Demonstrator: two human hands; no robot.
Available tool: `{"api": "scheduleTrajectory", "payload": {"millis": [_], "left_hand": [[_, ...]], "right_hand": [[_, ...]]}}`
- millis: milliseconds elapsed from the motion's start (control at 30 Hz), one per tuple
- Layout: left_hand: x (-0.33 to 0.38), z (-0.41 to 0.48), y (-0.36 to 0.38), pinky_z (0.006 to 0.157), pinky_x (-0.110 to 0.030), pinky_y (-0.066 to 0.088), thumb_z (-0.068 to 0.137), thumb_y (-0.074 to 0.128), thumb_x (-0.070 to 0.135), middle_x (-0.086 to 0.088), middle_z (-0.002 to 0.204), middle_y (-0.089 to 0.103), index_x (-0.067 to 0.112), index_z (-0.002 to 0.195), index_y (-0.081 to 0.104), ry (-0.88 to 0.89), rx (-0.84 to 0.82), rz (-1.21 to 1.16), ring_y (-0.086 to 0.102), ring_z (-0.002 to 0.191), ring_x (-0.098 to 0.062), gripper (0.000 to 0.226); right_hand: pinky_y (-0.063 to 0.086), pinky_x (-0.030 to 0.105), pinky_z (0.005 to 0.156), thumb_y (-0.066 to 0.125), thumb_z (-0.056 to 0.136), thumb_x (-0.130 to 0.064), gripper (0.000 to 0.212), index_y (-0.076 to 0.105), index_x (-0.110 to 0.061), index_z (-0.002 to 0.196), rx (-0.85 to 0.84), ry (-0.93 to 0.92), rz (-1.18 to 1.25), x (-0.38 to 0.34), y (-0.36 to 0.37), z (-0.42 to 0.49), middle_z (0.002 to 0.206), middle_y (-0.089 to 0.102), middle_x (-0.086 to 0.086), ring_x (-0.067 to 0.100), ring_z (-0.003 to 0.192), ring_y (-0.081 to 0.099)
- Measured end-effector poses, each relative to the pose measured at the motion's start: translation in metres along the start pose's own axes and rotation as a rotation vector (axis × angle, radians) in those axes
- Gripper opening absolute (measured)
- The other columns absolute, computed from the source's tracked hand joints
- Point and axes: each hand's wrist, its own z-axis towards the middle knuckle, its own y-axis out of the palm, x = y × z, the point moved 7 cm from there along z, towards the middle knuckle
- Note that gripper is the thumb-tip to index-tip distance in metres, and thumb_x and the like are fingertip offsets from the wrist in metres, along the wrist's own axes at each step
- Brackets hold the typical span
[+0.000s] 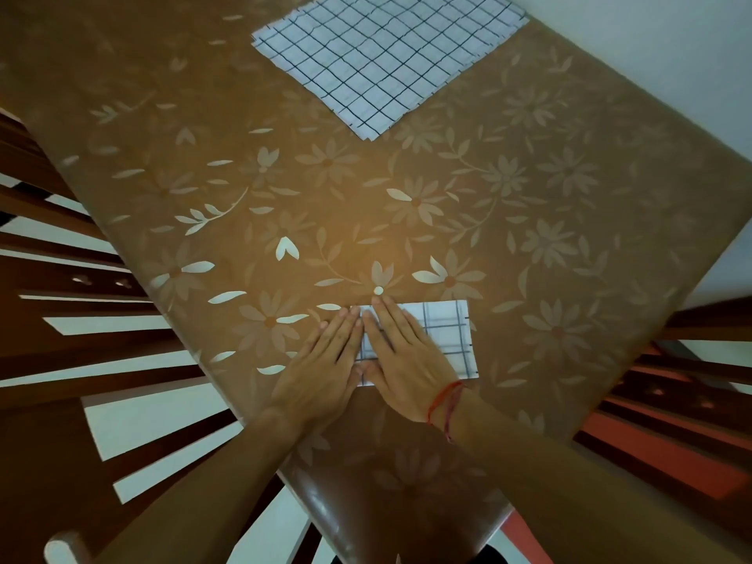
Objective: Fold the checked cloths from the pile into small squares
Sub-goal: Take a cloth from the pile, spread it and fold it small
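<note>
Head view: a checked cloth (445,333), folded into a narrow rectangle, is seen lying on the near part of the counter (569,205). The step in hand is judged to be the pressing flat of that fold. The right hand (403,360) is laid palm-down on the cloth's left half, its fingers (386,319) straight and close together, with nothing gripped. The left hand (321,360) is laid flat just beside it at the cloth's left edge, largely on the counter, its fingers (346,325) likewise straight and together. One more fold, end over end, seems to be called for before a small square is reached, and for that an end would have to be pinched and lifted. The pile (386,63) of unfolded cloths is seen at the far side, well apart.
</note>
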Motion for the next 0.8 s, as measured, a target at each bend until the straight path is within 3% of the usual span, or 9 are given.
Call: {"api": "scheduleTrajectory", "payload": {"millis": [100,200,400,533,800], "left_hand": [[0.000,-0.001,0.002,0.116,-0.044,0.019,0.102,0.017,0.033,-0.018,0.158,0.023,-0.003,0.148,0.028,-0.002,0.003,0.011,0.020,0.147,-0.029,0.059],[0.000,0.000,0.001,0.117,-0.044,0.018,0.100,0.023,0.031,-0.018,0.158,0.023,-0.002,0.149,0.027,-0.012,0.013,0.011,0.020,0.147,-0.029,0.059],[0.001,0.000,0.000,0.117,-0.045,0.026,0.100,0.022,0.032,-0.017,0.157,0.024,-0.002,0.149,0.029,-0.022,-0.010,-0.001,0.022,0.146,-0.028,0.059],[0.001,0.000,-0.001,0.117,-0.042,0.017,0.100,0.023,0.032,-0.017,0.157,0.024,-0.001,0.149,0.028,-0.021,-0.004,0.015,0.021,0.147,-0.028,0.059],[0.002,0.001,0.000,0.117,-0.041,0.016,0.099,0.025,0.032,-0.017,0.157,0.025,-0.001,0.148,0.030,-0.028,-0.011,0.030,0.021,0.146,-0.028,0.059]], "right_hand": [[0.014,0.045,0.119,0.013,0.100,-0.054,0.072,0.019,-0.004,0.151,-0.027,0.014,-0.033,0.008,0.003,-0.005,0.159,0.008,0.018,0.028,0.148,0.003],[0.013,0.046,0.119,0.019,0.099,-0.056,0.074,0.016,-0.005,0.152,-0.033,0.056,-0.036,0.020,0.002,-0.011,0.160,0.006,0.017,0.027,0.149,0.001],[0.012,0.046,0.120,0.015,0.097,-0.061,0.080,0.007,-0.005,0.153,-0.069,0.173,-0.069,0.064,-0.003,-0.043,0.160,0.000,0.015,0.025,0.148,-0.003],[0.016,0.046,0.119,0.017,0.096,-0.062,0.082,0.011,-0.003,0.152,-0.103,0.190,-0.091,0.085,-0.008,-0.059,0.160,0.006,0.015,0.024,0.149,0.002],[0.017,0.045,0.119,0.027,0.092,-0.063,0.083,0.021,-0.003,0.150,-0.095,0.190,-0.052,0.084,-0.017,-0.056,0.158,0.016,0.014,0.025,0.148,0.011]]}}
